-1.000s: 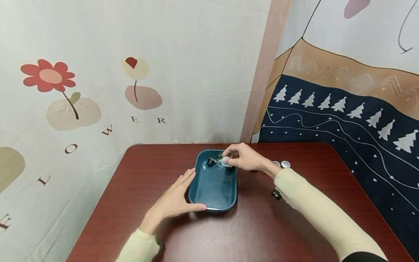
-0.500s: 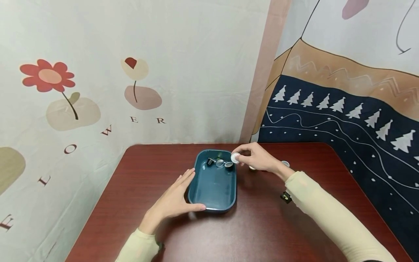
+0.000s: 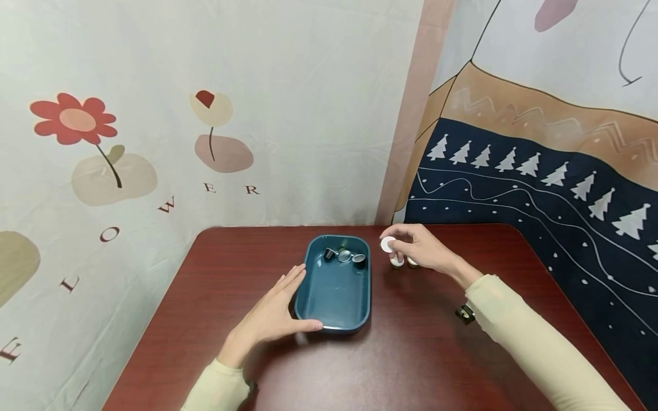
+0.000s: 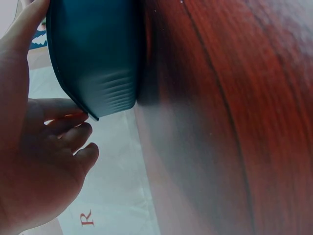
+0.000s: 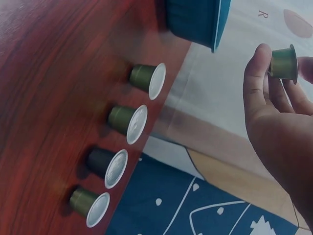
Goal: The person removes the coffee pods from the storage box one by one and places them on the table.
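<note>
My right hand (image 3: 425,249) pinches a green coffee capsule (image 5: 283,63) between thumb and fingers, raised over the table just right of the blue tray (image 3: 334,299). Its white lid faces me in the head view. Below that hand, several capsules stand in a row with lids up, mostly green like the nearest one (image 5: 147,81), plus a black capsule (image 5: 108,166); the hand partly hides them in the head view. My left hand (image 3: 277,308) rests against the tray's near left corner, fingers along the left side and thumb at the near rim.
At the tray's far end lie several more capsules, among them a black one (image 3: 330,254) on its side and one with a silver lid (image 3: 358,259). The reddish-brown table (image 3: 452,359) ends at a fabric-covered wall (image 3: 319,142) behind.
My right hand has moved right with its capsule, from above the tray's far end to beyond its right rim. The left hand and the tray have stayed put.
</note>
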Demonstrator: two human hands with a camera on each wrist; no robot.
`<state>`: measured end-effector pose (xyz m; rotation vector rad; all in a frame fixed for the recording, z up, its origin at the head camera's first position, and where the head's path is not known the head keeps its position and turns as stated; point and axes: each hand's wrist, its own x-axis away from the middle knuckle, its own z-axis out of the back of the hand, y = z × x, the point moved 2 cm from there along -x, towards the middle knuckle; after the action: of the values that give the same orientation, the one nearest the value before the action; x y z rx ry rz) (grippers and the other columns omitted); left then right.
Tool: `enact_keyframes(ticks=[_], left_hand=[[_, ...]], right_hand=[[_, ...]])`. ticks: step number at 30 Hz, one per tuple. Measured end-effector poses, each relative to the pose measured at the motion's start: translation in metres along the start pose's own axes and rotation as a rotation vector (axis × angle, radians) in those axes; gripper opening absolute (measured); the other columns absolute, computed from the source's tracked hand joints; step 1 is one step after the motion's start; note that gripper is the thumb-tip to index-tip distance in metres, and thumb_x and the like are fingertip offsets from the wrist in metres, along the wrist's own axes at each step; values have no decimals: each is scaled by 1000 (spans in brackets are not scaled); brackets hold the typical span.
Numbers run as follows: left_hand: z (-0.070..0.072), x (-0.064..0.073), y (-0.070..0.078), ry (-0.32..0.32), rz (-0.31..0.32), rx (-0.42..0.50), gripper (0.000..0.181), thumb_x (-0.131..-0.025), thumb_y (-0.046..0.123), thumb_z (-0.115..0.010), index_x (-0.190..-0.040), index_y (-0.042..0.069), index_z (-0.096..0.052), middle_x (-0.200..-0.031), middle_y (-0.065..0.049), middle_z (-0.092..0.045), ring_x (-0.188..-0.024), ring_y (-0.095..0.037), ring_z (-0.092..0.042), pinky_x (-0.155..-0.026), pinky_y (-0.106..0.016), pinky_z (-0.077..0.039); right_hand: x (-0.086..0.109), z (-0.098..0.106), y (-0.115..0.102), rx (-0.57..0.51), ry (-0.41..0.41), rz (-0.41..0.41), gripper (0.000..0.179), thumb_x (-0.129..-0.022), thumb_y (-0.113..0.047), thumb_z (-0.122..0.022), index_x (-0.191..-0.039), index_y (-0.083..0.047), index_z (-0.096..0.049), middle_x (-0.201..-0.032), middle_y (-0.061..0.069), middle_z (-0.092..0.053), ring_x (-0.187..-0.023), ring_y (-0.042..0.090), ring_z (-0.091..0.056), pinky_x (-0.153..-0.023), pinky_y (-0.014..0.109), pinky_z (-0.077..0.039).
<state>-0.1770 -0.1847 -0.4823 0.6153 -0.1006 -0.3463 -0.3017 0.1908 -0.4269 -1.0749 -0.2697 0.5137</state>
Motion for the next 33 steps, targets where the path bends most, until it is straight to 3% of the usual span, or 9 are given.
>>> enact_keyframes(ticks=[4,10,19,22,27,33], left_hand=[[0,0,-1,-3,5,0,136,-80,81,-88,-180,11,-29,-191,1,-23,-178,-38,-22,-143,-62,-26],[0,0,-2,-2,5,7,136,-80,81,-89,-180,10,-30,-191,1,-23,-178,-39,-22,-143,-63,-26],[-1,-1,-3,-8,16,14,134,-81,76,-91,-180,11,-29,-191,1,-22,-178,-39,-21,-143,-63,-27],[0,-2,-3,-7,16,13,134,-81,76,-91,-180,12,-29,-191,1,-23,-178,-40,-21,-143,-64,-27],[0,-1,-3,-10,13,17,135,-81,79,-90,-180,12,-28,-191,1,-22,-178,-39,-21,-143,-63,-26],[0,0,-3,-10,14,21,133,-81,76,-91,-181,13,-28,-191,2,-22,-178,-38,-21,-144,-63,-26]], right_hand=[[6,4,3,-28,3,-16,23,-114,-17,-68,-136,-11,-74,-112,17,-77,-88,41,-73,-70,30,-63],[14,10,10,-38,11,-7,27,-115,-19,-68,-141,-14,-72,-119,25,-74,-96,51,-72,-81,43,-70],[21,18,20,-55,34,-14,27,-114,-18,-70,-139,-9,-73,-116,27,-76,-86,24,-76,-82,41,-72],[25,20,22,-53,33,-22,31,-112,-15,-72,-142,-6,-71,-122,30,-75,-88,23,-78,-85,34,-72],[32,26,26,-65,45,-35,38,-109,-9,-75,-146,-4,-68,-130,29,-73,-98,35,-81,-89,29,-71],[43,39,33,-58,89,-61,38,-108,-13,-78,-144,-4,-69,-131,26,-74,-102,16,-83,-88,32,-72]])
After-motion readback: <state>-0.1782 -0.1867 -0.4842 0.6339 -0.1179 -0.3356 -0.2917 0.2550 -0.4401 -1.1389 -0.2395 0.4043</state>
